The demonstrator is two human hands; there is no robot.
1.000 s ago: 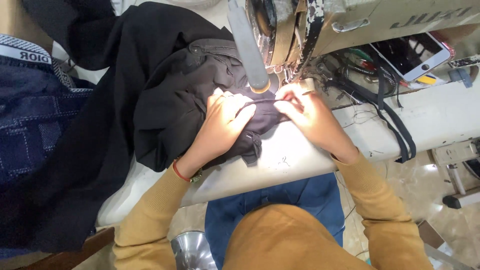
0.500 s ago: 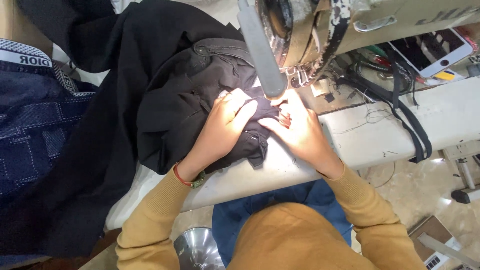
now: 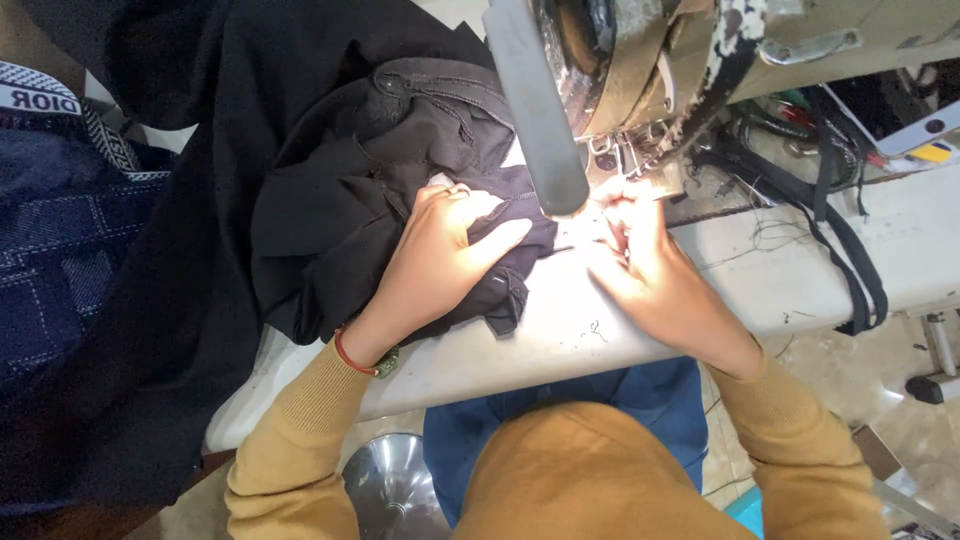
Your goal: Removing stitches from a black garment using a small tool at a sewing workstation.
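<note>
A bundle of black fabric (image 3: pixel 340 190) lies on the white sewing table (image 3: pixel 760 290), bunched up left of the machine. My left hand (image 3: pixel 440 260) lies flat on the fabric, pressing its near edge down, fingers spread toward the needle. My right hand (image 3: pixel 640 260) is under the head of the sewing machine (image 3: pixel 650 70), its fingertips pinched together on something small right at the needle area; what they hold is too small to tell. A dark arm of the machine (image 3: pixel 535 110) hides part of the fabric edge between my hands.
Folded dark blue cloth (image 3: pixel 60 230) with a patterned band lies at the far left. Black cables and straps (image 3: pixel 840 230) trail across the table on the right. A shiny metal bowl (image 3: pixel 390 490) sits below the table's front edge by my knees.
My right hand has slid off the black fabric to the right and up under the machine head. The left hand stays flat on the fabric. The view has tilted closer.
</note>
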